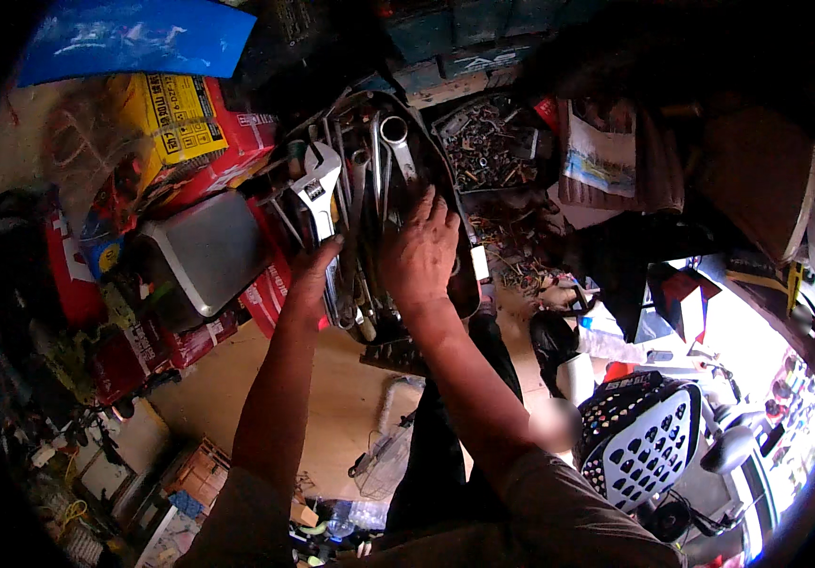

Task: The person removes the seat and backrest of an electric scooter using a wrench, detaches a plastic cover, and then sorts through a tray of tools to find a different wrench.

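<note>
A dark tool tray (450,180) full of metal tools lies in front of me. A large silver adjustable wrench (319,194) rests along its left side, jaw pointing away. My left hand (311,273) is closed at the wrench's handle, thumb across it, its other fingers mostly hidden. My right hand (423,251) lies over the tools on the tray's right side, fingers extended and slightly spread. Just beyond those fingertips is a ring-ended wrench (395,137). Several long wrenches and rods fill the middle of the tray, partly covered by the right hand.
Left of the tray stand a grey plastic container (204,251) and a yellow-and-red box (185,118). A bin of loose screws and bolts (492,142) sits at the right. A blue sheet (137,38) lies at the far left. A perforated light-coloured seat (649,450) stands at the lower right.
</note>
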### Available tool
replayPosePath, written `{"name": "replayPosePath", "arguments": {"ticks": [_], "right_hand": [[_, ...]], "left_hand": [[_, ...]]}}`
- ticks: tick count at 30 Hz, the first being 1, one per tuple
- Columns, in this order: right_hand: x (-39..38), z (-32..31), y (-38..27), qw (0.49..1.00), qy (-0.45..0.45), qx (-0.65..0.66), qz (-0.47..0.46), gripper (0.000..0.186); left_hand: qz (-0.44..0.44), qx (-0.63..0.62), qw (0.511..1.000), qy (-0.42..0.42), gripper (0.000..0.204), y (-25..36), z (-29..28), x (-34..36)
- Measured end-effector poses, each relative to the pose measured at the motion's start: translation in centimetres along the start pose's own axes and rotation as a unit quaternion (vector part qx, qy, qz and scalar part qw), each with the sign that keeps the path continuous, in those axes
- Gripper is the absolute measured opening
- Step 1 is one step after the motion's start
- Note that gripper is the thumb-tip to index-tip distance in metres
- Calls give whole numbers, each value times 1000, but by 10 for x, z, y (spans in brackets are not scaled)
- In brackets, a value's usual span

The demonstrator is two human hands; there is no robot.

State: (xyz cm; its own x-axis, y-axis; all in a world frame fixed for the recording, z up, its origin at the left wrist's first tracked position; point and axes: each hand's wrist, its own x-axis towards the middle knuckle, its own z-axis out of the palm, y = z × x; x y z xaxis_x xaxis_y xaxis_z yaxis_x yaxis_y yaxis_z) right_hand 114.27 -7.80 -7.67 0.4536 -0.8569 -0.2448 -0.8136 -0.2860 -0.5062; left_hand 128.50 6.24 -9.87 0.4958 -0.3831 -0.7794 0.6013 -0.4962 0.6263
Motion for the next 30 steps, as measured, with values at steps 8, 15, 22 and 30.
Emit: {"name": "replayPosePath", "arguments": {"ticks": [8,15,22,30], "right_hand": [[16,21,-17,1000,-24,-10,-16,56],[19,9,-11,997,-3,39,72,63],[27,17,-17,998,-32,-4,59,52],[8,35,-19,996,77,8,35,49]], "left_hand": [[46,-14,999,-10,54,1,8,-3],[29,17,999,12,67,3,5,-2],[30,-13,999,-2,54,-1,8,-1],[-26,-123,989,-76,52,-5,-2,4]]}}
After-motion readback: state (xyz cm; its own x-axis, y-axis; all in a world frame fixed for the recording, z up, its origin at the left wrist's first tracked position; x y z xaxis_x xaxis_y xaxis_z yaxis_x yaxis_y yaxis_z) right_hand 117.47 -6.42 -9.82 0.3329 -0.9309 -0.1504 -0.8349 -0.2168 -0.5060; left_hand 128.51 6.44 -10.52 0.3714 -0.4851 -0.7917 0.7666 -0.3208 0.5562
